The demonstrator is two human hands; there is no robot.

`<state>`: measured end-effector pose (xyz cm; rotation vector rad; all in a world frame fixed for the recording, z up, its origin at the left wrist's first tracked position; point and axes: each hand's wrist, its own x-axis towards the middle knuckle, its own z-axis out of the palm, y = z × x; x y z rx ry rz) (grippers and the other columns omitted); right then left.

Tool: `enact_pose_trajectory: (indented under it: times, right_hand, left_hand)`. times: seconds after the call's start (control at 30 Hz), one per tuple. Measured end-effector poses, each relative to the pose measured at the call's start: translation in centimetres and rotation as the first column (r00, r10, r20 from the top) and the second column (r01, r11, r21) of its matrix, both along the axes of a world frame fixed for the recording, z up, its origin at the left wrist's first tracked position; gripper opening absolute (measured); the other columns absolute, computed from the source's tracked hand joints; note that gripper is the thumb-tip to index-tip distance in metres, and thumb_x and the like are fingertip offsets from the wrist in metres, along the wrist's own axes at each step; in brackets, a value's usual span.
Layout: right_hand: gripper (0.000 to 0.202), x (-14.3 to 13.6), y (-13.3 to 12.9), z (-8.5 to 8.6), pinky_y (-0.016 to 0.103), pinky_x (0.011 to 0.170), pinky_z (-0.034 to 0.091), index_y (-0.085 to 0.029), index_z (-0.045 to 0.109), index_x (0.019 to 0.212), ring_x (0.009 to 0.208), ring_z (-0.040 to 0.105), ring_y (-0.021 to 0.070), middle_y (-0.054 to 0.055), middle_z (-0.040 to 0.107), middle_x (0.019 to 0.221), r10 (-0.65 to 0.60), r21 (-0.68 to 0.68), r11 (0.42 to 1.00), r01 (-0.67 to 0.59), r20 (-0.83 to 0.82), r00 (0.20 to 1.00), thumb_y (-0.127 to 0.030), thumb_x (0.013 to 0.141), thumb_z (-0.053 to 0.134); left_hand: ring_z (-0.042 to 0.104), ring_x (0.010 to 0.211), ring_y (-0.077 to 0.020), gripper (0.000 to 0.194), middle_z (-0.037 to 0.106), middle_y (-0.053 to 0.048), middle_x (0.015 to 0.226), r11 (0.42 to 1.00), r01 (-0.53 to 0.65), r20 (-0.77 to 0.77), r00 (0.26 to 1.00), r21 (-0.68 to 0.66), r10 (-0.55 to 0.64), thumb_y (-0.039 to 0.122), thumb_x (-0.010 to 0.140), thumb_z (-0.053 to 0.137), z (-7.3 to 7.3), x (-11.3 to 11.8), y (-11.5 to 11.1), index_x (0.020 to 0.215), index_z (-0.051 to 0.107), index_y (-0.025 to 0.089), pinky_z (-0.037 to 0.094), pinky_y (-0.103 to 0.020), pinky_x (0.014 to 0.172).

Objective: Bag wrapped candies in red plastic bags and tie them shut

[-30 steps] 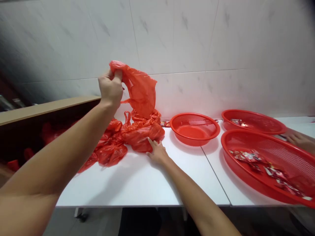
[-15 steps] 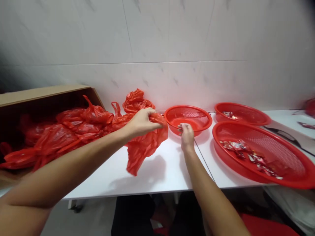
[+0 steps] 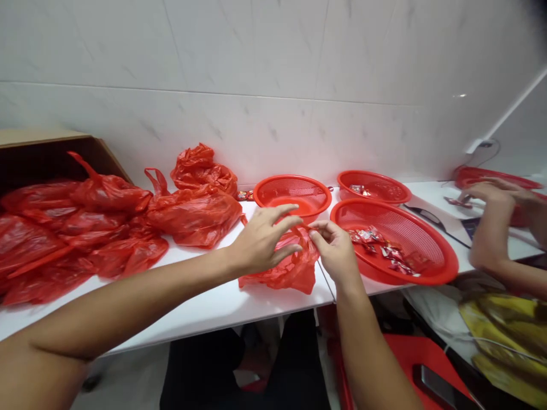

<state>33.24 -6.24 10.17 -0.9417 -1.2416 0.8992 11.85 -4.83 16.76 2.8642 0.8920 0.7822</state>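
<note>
A crumpled red plastic bag [image 3: 294, 276] rests on the white table, its mouth upward. At the bag's upper right edge, my right hand [image 3: 335, 250] is closed, pinching the thin plastic between thumb and fingers. My left hand [image 3: 260, 239] is over the bag's left side with its fingers spread apart, hiding part of the opening. Just behind the hands stands a round red mesh basket [image 3: 294, 181]. To the right, a large red basket [image 3: 436, 250] holds several shiny wrapped packets [image 3: 395, 256].
Filled red bags [image 3: 192, 213] are heaped at left, beside and inside a cardboard box [image 3: 106, 156]. Another red basket [image 3: 393, 193] with packets sits at the back. A co-worker's hands [image 3: 491, 193] handle something at far right. A phone [image 3: 442, 387] lies on a red surface below.
The view has turned right, bringing the co-worker's hands into sight. The bag has come down onto the table; my left hand has spread open, and my right hand now grips the bag's edge.
</note>
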Motion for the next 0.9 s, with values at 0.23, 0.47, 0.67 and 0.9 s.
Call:
enact_pose_trajectory:
  times: [0.23,0.47,0.67,0.9]
  right_hand:
    - [0.019,3.8,-1.7,-0.4,0.026,0.071,0.051,-0.023,0.065,0.097,0.074,0.064,0.0144,-0.001,0.068,0.081,-0.014,0.065,0.998,0.016,-0.029,0.999,-0.040,0.094,0.070]
    - [0.019,8.8,-3.5,0.6,0.035,0.082,0.057,-0.024,0.067,0.100,0.088,0.069,0.0197,0.004,0.072,0.099,-0.142,0.074,0.988,0.132,0.133,0.981,-0.041,0.093,0.071]
    - [0.018,-0.4,-8.4,4.9,0.043,0.099,0.055,-0.029,0.068,0.111,0.109,0.069,0.0258,0.007,0.073,0.114,-0.405,0.367,0.898,0.245,0.469,0.785,-0.022,0.100,0.055]
    - [0.044,-8.8,-3.1,1.8,0.053,0.087,0.055,-0.016,0.071,0.125,0.108,0.069,0.0422,0.021,0.073,0.115,0.195,-0.231,0.966,0.118,0.947,0.254,-0.006,0.082,0.068]
  left_hand:
    - [0.076,0.092,-0.0240,0.039,0.080,-0.010,0.105,0.998,-0.069,-0.154,0.986,-0.004,0.068,0.017,0.104,0.037,-6.7,0.8,0.5,0.125,0.068,0.023,0.057,-0.035,0.082]
    - [0.076,0.082,-0.0400,0.051,0.078,-0.019,0.096,0.905,-0.390,-0.541,0.805,-0.170,0.245,0.057,0.084,0.072,-4.6,0.8,0.2,0.114,0.073,0.016,0.054,-0.041,0.066]
    - [0.075,0.086,-0.0451,0.064,0.078,-0.024,0.094,0.879,-0.459,-0.590,0.747,-0.126,0.306,0.059,0.064,0.085,-5.2,-0.2,0.3,0.107,0.075,0.012,0.057,-0.050,0.075]
    - [0.077,0.087,-0.0460,0.042,0.080,-0.025,0.094,0.887,-0.437,-0.612,0.745,-0.147,0.265,0.045,0.083,0.073,-6.7,-3.8,-0.1,0.109,0.078,0.012,0.058,-0.052,0.075]
